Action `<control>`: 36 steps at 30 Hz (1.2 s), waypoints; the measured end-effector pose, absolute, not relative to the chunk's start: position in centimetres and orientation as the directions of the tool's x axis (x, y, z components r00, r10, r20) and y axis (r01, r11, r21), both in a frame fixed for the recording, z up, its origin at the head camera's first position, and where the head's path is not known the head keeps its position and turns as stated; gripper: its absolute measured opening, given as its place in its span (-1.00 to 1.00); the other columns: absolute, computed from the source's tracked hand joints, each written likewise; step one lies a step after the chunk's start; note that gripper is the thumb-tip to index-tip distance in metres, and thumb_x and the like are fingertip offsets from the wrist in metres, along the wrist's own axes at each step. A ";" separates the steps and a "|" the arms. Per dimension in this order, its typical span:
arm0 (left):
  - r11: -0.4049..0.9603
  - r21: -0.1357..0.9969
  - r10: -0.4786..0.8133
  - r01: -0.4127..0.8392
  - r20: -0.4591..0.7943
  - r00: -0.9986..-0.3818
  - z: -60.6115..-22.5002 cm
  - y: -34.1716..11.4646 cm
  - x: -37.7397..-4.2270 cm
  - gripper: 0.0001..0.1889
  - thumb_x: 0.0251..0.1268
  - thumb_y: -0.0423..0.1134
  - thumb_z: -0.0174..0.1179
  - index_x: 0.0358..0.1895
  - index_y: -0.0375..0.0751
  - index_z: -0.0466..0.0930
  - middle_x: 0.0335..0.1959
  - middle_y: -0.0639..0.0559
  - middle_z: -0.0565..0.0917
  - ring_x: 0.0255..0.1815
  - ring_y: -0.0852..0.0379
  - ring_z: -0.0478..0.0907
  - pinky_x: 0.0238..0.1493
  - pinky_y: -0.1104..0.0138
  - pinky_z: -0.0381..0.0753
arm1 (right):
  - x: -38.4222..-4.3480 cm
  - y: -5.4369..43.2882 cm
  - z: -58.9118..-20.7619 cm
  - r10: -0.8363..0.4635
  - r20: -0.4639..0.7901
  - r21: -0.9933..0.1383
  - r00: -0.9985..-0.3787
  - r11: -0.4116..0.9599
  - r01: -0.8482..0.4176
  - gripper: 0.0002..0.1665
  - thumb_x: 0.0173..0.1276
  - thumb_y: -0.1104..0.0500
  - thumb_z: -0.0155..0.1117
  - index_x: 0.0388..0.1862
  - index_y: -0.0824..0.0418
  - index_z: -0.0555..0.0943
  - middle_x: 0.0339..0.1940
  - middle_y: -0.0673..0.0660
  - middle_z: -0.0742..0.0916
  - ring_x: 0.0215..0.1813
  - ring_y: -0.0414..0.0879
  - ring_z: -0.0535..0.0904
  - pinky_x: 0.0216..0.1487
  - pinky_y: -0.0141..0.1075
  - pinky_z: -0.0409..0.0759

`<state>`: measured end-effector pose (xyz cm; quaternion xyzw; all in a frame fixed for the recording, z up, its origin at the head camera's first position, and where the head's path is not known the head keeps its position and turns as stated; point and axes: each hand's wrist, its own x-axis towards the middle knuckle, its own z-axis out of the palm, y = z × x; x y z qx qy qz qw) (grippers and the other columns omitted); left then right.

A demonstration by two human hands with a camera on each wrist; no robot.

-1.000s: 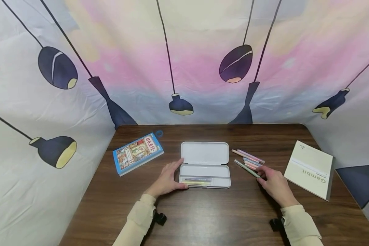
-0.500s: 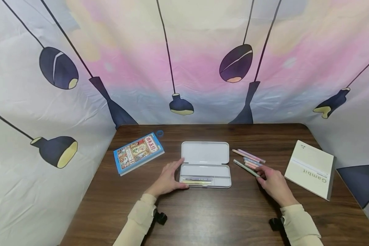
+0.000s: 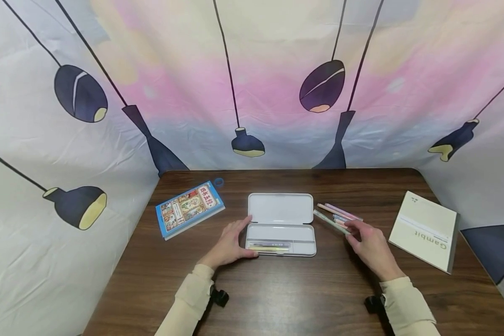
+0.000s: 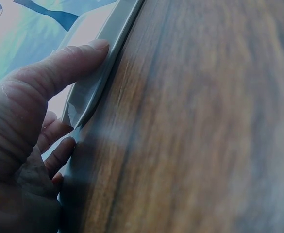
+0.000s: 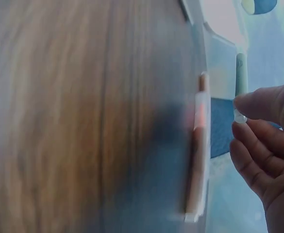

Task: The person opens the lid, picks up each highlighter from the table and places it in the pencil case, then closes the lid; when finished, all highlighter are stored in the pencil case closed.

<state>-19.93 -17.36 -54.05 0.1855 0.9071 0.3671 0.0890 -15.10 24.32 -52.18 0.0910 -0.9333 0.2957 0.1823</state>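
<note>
A white tin pencil case (image 3: pixel 280 210) lies with its lid folded back on the table; several pens (image 3: pixel 270 249) sit in its front compartment. My left hand (image 3: pixel 227 245) holds the case at its left side, and in the left wrist view the thumb (image 4: pixel 78 60) rests on the case's edge. To the right of the case, my right hand (image 3: pixel 373 247) pinches a pale green pen (image 3: pixel 329 221) near its end between thumb and fingers. The right wrist view shows this pen (image 5: pixel 241 77) raised off the table. Several pink, orange and blue pens (image 3: pixel 340 212) lie beside it.
A blue book with a picture cover (image 3: pixel 189 207) lies at the left, with a small blue ring (image 3: pixel 215 183) behind it. A cream notebook (image 3: pixel 422 233) lies at the right. Behind the table hangs a cloth (image 3: pixel 269 93) printed with lamps.
My right hand has shifted slightly left and away from me, carrying the green pen up and toward the pencil case. The left hand stays in place on the case.
</note>
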 end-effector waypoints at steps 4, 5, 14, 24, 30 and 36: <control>0.666 0.694 0.402 0.272 -0.027 -0.915 -54.1 -17.4 -19.9 0.22 -0.04 0.18 0.66 0.71 0.11 0.13 0.60 -0.16 0.35 0.60 -0.26 0.17 0.53 -0.30 0.19 | -15.4 22.9 -51.7 -0.119 0.399 -0.525 -0.909 0.784 -0.333 -0.63 0.16 0.52 0.51 -0.04 0.32 0.73 -0.28 0.14 0.80 -0.27 -0.01 0.72 -0.22 -0.02 0.70; 0.671 0.689 0.403 0.274 -0.029 -0.915 -54.1 -17.4 -19.9 0.22 -0.04 0.18 0.66 0.72 0.12 0.13 0.61 -0.15 0.35 0.60 -0.25 0.17 0.53 -0.30 0.19 | -15.4 22.5 -51.6 -0.137 0.398 -0.524 -0.907 0.778 -0.347 -0.63 0.16 0.51 0.52 -0.05 0.31 0.73 -0.29 0.12 0.80 -0.27 -0.03 0.71 -0.22 -0.06 0.69; 0.675 0.679 0.408 0.288 -0.019 -0.913 -54.3 -17.6 -20.0 0.22 -0.04 0.20 0.65 0.71 0.08 0.14 0.59 -0.15 0.37 0.58 -0.23 0.20 0.54 -0.26 0.21 | -16.3 17.8 -51.6 -0.289 0.364 -0.520 -0.885 0.725 -0.451 -0.65 0.18 0.46 0.56 -0.07 0.26 0.74 -0.32 0.03 0.77 -0.29 -0.16 0.65 -0.24 -0.19 0.67; 0.672 0.681 0.415 0.291 -0.021 -0.909 -54.2 -17.5 -19.9 0.20 -0.02 0.20 0.64 0.71 0.08 0.15 0.61 -0.16 0.35 0.61 -0.25 0.16 0.55 -0.27 0.17 | -16.5 13.6 -52.5 -0.397 0.321 -0.542 -0.860 0.667 -0.511 -0.70 0.23 0.41 0.54 -0.07 0.24 0.74 -0.23 0.03 0.79 -0.18 -0.13 0.73 -0.12 -0.15 0.73; 0.673 0.679 0.416 0.293 -0.019 -0.909 -54.1 -17.4 -19.9 0.20 -0.02 0.20 0.64 0.71 0.08 0.15 0.60 -0.17 0.35 0.61 -0.25 0.17 0.54 -0.28 0.20 | -16.5 12.7 -52.8 -0.422 0.317 -0.499 -0.850 0.688 -0.527 -0.72 0.23 0.38 0.55 -0.10 0.20 0.75 -0.28 -0.05 0.77 -0.20 -0.16 0.69 -0.13 -0.14 0.70; 0.674 0.681 0.409 0.285 -0.024 -0.912 -54.2 -17.5 -19.9 0.20 -0.02 0.19 0.64 0.71 0.08 0.15 0.61 -0.17 0.35 0.61 -0.26 0.15 0.55 -0.27 0.17 | -16.5 12.3 -52.7 -0.428 0.293 -0.506 -0.855 0.690 -0.518 -0.72 0.22 0.39 0.55 -0.10 0.20 0.75 -0.29 -0.05 0.78 -0.21 -0.16 0.68 -0.13 -0.15 0.68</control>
